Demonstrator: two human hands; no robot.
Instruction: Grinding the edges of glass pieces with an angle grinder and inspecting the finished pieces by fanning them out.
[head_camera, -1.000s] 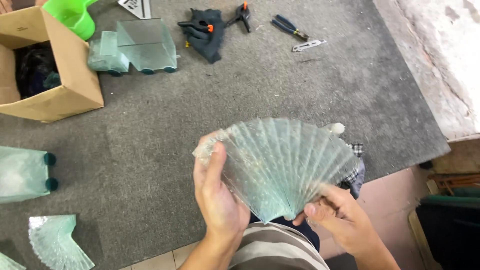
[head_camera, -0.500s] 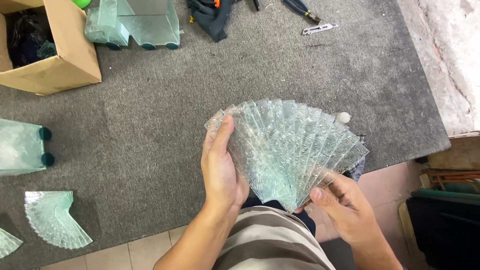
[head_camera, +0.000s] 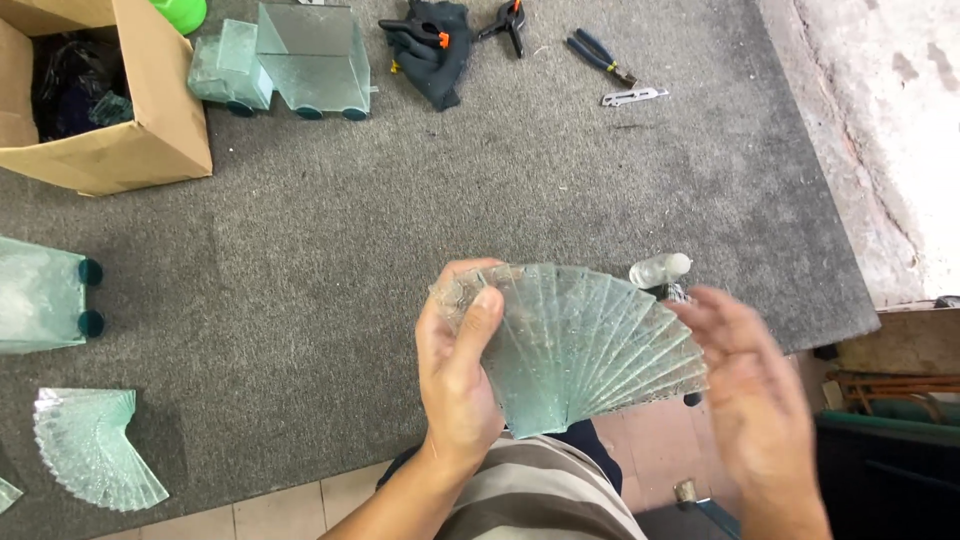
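Note:
A fan of several pale green textured glass strips (head_camera: 590, 345) is held over the near edge of a grey carpet mat (head_camera: 500, 180). My left hand (head_camera: 460, 385) grips the fan at its left end, thumb across the front. Blurred, with its fingers spread, my right hand (head_camera: 755, 400) is beside the fan's right edge and holds nothing. Just beyond the fan's top right corner, a small clear bottle (head_camera: 660, 270) lies on the mat.
A second glass fan (head_camera: 95, 450) lies at the lower left, with a glass piece on blue wheels (head_camera: 40, 295) above it. A cardboard box (head_camera: 120, 150), a glass truck model (head_camera: 290, 65), black clamps (head_camera: 435, 45) and pliers (head_camera: 600, 55) sit at the far side.
My right hand has let go of the fan's lower right corner and moved out to the right, fingers spread. My left hand still holds the fan.

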